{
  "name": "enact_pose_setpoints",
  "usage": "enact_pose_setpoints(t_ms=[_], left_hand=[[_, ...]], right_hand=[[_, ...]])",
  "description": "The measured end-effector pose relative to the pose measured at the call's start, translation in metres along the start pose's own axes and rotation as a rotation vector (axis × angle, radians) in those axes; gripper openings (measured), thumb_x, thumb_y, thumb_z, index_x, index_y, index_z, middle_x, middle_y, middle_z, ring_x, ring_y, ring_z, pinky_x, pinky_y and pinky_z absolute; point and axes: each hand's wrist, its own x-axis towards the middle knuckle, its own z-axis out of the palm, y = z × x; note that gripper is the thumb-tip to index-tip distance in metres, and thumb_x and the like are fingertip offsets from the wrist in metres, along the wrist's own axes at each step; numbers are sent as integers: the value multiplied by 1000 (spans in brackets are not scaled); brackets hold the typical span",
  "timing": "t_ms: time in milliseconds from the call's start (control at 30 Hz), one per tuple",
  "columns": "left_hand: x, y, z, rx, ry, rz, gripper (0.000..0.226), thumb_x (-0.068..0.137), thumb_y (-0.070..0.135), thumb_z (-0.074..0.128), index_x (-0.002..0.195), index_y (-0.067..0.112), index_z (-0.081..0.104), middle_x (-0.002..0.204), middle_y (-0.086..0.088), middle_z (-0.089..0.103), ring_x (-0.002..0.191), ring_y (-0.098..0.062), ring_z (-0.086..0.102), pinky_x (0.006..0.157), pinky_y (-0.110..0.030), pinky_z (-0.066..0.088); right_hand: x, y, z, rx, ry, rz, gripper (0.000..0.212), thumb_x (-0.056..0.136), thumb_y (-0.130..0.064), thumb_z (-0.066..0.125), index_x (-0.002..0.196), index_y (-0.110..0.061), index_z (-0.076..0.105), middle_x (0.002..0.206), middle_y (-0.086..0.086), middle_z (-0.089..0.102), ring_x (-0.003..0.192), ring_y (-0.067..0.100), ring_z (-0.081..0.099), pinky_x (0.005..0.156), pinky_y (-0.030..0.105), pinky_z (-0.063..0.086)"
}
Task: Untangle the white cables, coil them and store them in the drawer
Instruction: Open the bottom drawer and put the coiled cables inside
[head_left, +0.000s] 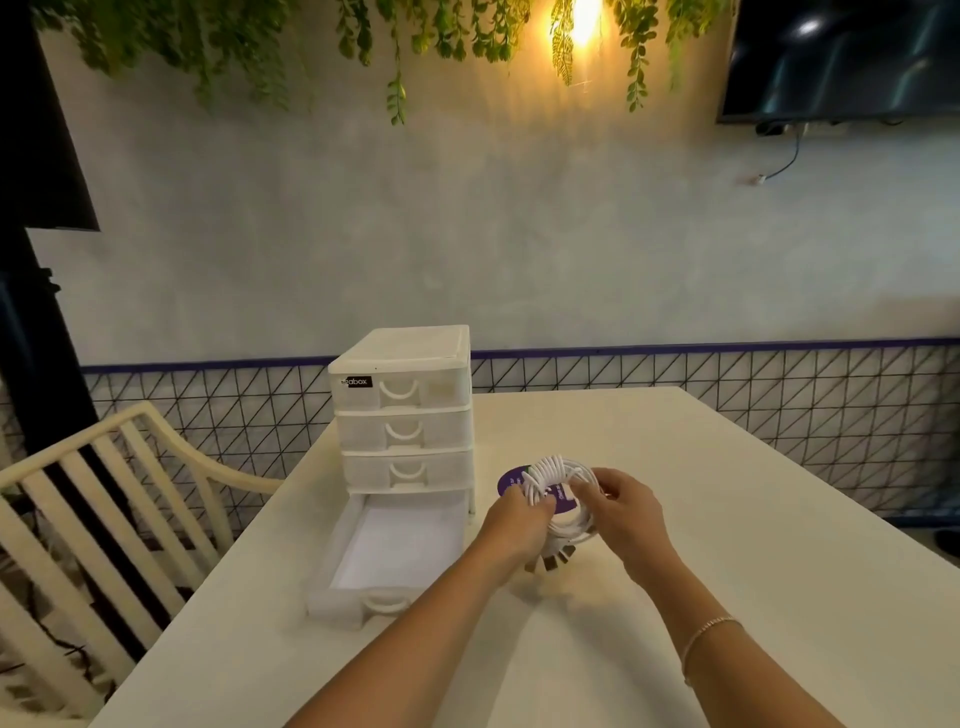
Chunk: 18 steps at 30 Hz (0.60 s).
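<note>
Both hands, left hand (519, 514) and right hand (621, 506), grip the coiled white cable bundle (558, 493) above the white worktop (727, 519), beside the open bottom drawer (395, 551) at its left edge.

Cream table (727, 519) running back toward a pale plaster wall (467, 234). Purple round sticker (511, 480) lying flat on the tabletop. Slatted cream chair (104, 493) pulled up at the left edge. Black wire grid (779, 395) along the wall's foot, capped by a purple stripe. Green hanging leaves (234, 47) spilling down from the top, warm lamp (583, 23) glowing among them. Dark screen (841, 57) mounted top right, a loose black wire (782, 161) dangling beneath it.
</note>
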Motion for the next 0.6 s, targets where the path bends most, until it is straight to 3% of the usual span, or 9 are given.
enact_pose_setpoints(t_ms=[133,200,267,400,533,600], left_hand=[[-7,6,-20,-159,37,126,19,98,26,45,115,17,50,108,-7,63,86,-21,62,64,-28,54],[-12,12,-36,-200,62,183,14,99,21,45,112,19,50,102,-5,60,79,-14,60,51,-15,49],[-15,16,-54,-190,82,219,15,99,21,45,113,20,51,99,-6,60,73,-12,59,46,-14,44],[-19,15,-91,-143,140,203,25,99,22,43,122,18,51,107,-5,60,80,-11,58,53,-18,48],[-21,-4,-118,91,221,109,30,101,29,33,115,10,52,100,-7,57,83,-20,55,56,-27,41],[-18,-22,-125,164,250,20,35,102,30,30,116,6,50,109,-12,60,93,-27,59,67,-30,45]], right_hand=[[0,-23,-5,11,-41,-138,13,87,-28,63,97,-26,71,80,-13,67,68,-3,58,66,18,43],[0,-36,-2,89,-86,-132,21,88,-30,61,106,-22,69,92,-9,68,84,4,61,75,21,47],[-3,-49,4,196,-167,-106,19,91,-26,57,108,-23,66,91,-10,68,84,9,62,73,20,50],[-12,-69,33,242,-279,-69,14,95,-23,52,93,-23,65,80,-4,66,76,15,63,74,29,54],[-19,-71,78,213,-335,86,26,96,-23,49,96,-2,65,79,12,61,68,22,61,69,39,59],[-22,-70,98,149,-333,157,28,97,-24,47,93,-1,62,74,12,58,63,21,60,64,38,59]])
